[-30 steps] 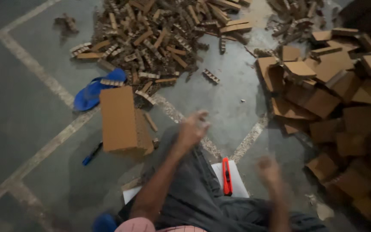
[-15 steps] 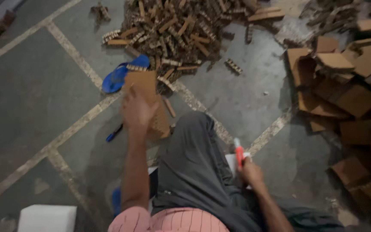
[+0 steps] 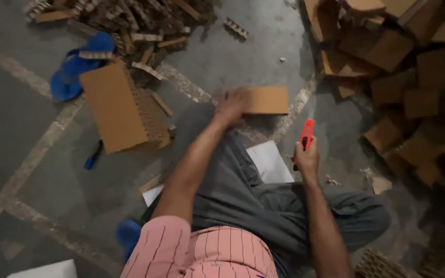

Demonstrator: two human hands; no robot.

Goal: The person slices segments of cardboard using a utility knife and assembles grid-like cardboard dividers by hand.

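Observation:
I sit on a concrete floor in grey trousers. My left hand [image 3: 231, 107] grips the left end of a small flat brown cardboard piece [image 3: 264, 99] held over my knee. My right hand [image 3: 306, 157] is shut on a red utility knife [image 3: 307, 134], its tip pointing up, just right of the cardboard piece. A thick stack of honeycomb cardboard [image 3: 119, 107] lies on the floor to my left, apart from both hands.
A heap of cut cardboard blocks [image 3: 408, 77] fills the right side. Narrow cardboard strips [image 3: 130, 20] are piled at the top left beside blue sandals [image 3: 73, 67]. A white sheet [image 3: 270, 160] lies under my leg. A dark blue marker [image 3: 93, 155] rests on the floor.
My left hand left the thick stack and now holds a small cardboard piece over my knee. My right hand picked the red knife up and raised it.

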